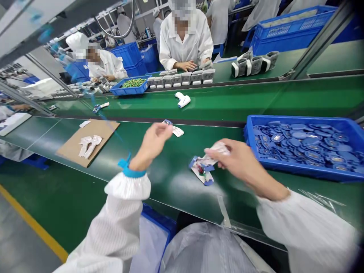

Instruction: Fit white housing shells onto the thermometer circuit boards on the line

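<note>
My right hand point(237, 157) grips the handle of an opened, gun-shaped white housing point(202, 170), like an infrared thermometer's. Its wider end, with blue parts and small wires showing, hangs low over the green bench point(176, 170). Up and to the left, my left hand point(155, 144) has its thumb and fingers drawn together. A second white piece with a blue end point(176, 131) lies right beside these fingertips, partly behind them. Whether they touch it, or pinch something small, I cannot make out. A blue band circles my left wrist.
On the right stands a blue tray point(301, 168) of blue oval parts. White shells lie on a brown board point(71, 146) at left. Beyond the bench edge, the green belt point(227, 102) carries a white gun-shaped unit point(182, 99). Co-workers sit across, behind rows of grey-white pieces.
</note>
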A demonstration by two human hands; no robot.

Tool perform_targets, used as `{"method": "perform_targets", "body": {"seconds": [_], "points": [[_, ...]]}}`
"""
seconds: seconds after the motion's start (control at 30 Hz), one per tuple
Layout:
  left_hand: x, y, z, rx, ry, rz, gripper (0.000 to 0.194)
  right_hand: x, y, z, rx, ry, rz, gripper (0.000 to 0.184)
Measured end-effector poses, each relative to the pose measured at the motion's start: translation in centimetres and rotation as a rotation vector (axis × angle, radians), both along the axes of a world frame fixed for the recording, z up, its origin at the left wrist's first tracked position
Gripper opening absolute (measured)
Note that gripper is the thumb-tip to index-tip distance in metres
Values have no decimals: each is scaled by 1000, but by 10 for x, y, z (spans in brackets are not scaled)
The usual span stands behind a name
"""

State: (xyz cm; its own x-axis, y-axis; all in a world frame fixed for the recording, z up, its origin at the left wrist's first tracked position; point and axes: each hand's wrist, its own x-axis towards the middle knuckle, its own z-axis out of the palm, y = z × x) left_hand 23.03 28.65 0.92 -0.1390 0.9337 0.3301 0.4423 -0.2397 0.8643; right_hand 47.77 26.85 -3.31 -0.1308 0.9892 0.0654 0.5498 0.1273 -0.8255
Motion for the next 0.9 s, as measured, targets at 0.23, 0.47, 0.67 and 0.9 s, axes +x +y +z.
{"method": "perform_targets", "body": {"seconds": [0.23,0.47,0.67,0.9], "points": [[94,-63,-78,-309,-279,-471,39,49,-66,-47,-217,565,-249,52],[128,-81,-84,-268,51,-482,27,81,-88,-57,298,18,-249,35],[136,-98,-71,-127,390,-523,13,78,-98,-37,321,-168,-58,35],[135,-80,-73,-261,256,-338,18,126,-107,-43,529,-467,-322,40]]}}
